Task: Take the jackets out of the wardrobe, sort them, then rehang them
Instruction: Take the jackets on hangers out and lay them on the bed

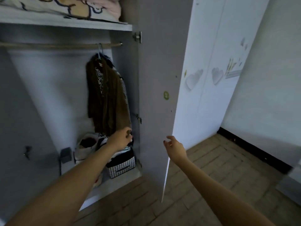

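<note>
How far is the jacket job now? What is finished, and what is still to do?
Done: the wardrobe door stands open. In hand: the left hand reaches the hem of the brown jacket, which hangs on the rail; whether it grips is unclear. The right hand hovers open by the door's edge. Left: taking jackets out, sorting, rehanging.

Olive-brown jacket (pixel 109 97) over black-and-white patterned lining, white wardrobe door (pixel 200 88) with pale heart shapes, black-and-white houndstooth box (pixel 122 168) bottom right, grey shelf (pixel 65 24), pink and cream bedding (pixel 91 7) with dark outlines, brown brick-pattern floor (pixel 203 168).
</note>
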